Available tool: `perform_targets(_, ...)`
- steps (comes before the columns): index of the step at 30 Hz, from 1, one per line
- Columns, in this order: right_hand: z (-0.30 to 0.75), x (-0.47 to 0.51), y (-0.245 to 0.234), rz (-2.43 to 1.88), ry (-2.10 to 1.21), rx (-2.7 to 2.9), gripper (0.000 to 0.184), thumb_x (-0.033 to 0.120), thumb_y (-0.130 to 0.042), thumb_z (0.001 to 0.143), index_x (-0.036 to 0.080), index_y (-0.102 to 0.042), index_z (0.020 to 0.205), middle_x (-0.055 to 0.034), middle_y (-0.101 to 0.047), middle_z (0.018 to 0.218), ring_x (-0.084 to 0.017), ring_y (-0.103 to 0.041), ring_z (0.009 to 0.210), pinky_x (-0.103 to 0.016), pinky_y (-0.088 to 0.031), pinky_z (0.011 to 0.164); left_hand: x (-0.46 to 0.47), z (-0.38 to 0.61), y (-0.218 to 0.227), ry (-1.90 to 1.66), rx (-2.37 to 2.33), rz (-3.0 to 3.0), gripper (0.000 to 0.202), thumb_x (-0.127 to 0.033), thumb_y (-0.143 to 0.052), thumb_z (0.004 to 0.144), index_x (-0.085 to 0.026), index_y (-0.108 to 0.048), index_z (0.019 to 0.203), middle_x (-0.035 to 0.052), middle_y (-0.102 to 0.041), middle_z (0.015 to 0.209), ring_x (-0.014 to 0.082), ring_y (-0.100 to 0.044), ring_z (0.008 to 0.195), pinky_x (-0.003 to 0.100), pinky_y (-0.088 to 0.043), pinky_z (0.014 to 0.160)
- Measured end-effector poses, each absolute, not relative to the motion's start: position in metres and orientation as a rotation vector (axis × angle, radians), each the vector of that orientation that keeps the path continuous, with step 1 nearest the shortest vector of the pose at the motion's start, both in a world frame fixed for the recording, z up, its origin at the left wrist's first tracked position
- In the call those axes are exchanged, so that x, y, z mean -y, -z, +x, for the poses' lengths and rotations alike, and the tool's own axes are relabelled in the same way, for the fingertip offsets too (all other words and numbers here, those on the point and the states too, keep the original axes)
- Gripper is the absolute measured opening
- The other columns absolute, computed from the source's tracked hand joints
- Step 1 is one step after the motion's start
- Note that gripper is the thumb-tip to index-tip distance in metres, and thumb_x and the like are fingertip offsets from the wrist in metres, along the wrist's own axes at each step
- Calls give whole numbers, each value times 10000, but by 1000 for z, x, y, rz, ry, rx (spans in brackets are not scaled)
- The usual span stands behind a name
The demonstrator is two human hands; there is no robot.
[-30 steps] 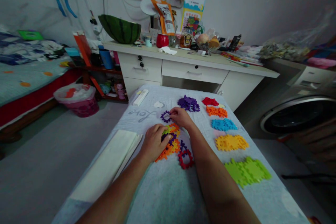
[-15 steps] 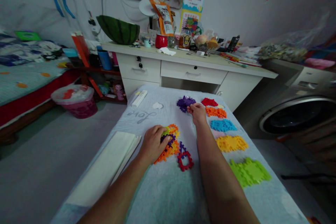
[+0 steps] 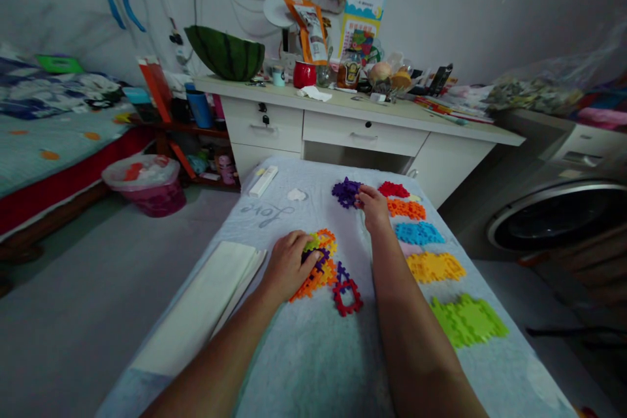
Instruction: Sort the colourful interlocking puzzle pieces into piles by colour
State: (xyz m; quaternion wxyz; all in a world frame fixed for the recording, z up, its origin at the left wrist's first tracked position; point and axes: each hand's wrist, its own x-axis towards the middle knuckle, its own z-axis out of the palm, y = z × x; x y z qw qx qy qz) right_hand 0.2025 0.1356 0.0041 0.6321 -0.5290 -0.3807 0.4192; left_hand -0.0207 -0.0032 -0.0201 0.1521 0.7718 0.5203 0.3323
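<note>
Your left hand [image 3: 289, 266]: half-open, over multicoloured interlocking tiles [image 3: 319, 276] beneath its thumb; hold unclear | Your right hand [image 3: 373, 206]: fingertips bunched, at purple interlocking tiles [image 3: 345, 192] immediately left; grip indiscernible

The right hand [image 3: 373, 204], at the purple pile [image 3: 345, 192], is bare, with a rounded back running into a narrower wrist. The right forearm [image 3: 416, 313], bare too, thickens smoothly away from the pile. Left of the pile and nearer the wearer, the left hand [image 3: 291, 264] is uncovered, broad-backed, with a rounded thumb; the bare left forearm [image 3: 230, 343] likewise widens away from the pile.
</note>
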Motion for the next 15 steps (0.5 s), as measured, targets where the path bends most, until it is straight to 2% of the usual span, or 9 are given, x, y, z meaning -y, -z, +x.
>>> perform_targets(5, 190, -117, -25, -1361, -1063, 1742, 215, 247, -639, 735, 151, -693, 919, -3, -667, 745, -110, -587, 639, -205, -426, 562, 2, -21, 21, -982, -1481, 2161, 250, -317, -560, 894, -198, -604, 1109, 83, -600, 1155, 241, -564, 1092, 415, -445, 993)
perform_targets(8, 177, -108, -33, -1572, -905, 2263, 149, 213, -693, 725, 150, -723, 856, -18, -690, 769, -125, -598, 688, -213, -419, 609, 3, -22, 22, -1001, -1500, 2143, 272, -320, -550, 895, -189, -594, 1130, 96, -582, 1181, 245, -556, 1109, 423, -440, 1007)
perform_targets(11, 165, -103, -34, -1774, -766, 2435, 198, 214, -726, 728, 153, -726, 917, -37, -709, 841, -134, -612, 708, -209, -415, 603, 3, -22, 23, -992, -1507, 2148, 275, -318, -551, 893, -182, -593, 1129, 99, -584, 1167, 247, -558, 1093, 426, -445, 997)
perform_targets(15, 159, -99, -31, -1801, -856, 2436, 306, 159, -717, 734, 176, -693, 1039, -23, -701, 867, -101, -588, 624, -190, -412, 554, 2, -21, 20, -945, -1502, 2179, 257, -317, -557, 891, -183, -607, 1105, 95, -604, 1126, 252, -562, 1075, 430, -449, 979)
